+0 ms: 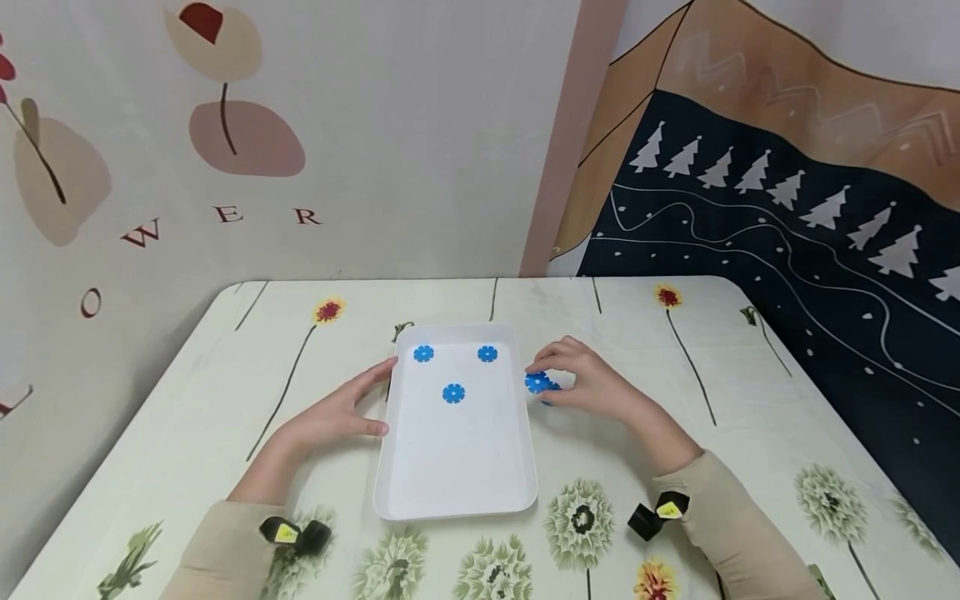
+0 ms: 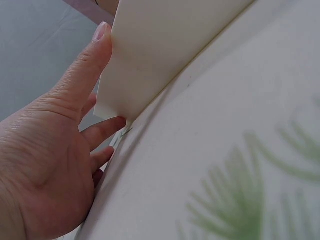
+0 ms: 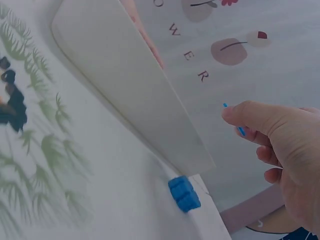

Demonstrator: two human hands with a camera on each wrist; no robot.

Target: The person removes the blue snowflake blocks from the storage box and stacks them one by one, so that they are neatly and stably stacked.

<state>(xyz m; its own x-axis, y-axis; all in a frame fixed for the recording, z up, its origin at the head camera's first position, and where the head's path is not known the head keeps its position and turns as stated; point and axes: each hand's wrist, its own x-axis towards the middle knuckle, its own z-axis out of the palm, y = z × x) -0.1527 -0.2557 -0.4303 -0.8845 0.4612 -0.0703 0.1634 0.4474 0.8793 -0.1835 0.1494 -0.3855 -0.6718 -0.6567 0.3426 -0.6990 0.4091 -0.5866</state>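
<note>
A white rectangular tray (image 1: 459, 467) lies on the table between my two hands, with three blue notched discs in it. Two discs, the far left one (image 1: 423, 354) and the far right one (image 1: 487, 354), lie near its far end; a third disc (image 1: 453, 393) is closer to its middle. Against the tray's left wall rests my left hand (image 1: 337, 417), thumb and fingers extended. My right hand (image 1: 592, 383) pinches one blue notched disc (image 3: 241, 131) edge-on between thumb and finger, just right of the tray. Below it, a small stack of blue discs (image 3: 184, 193) sits on the table.
A flower-print cloth (image 1: 622, 333) covers the table. Behind its far edge stands a wall hanging (image 1: 420, 167) with letters and flower shapes; a dark tree-patterned fabric (image 1: 750, 225) is at the right. Black devices are strapped to both wrists.
</note>
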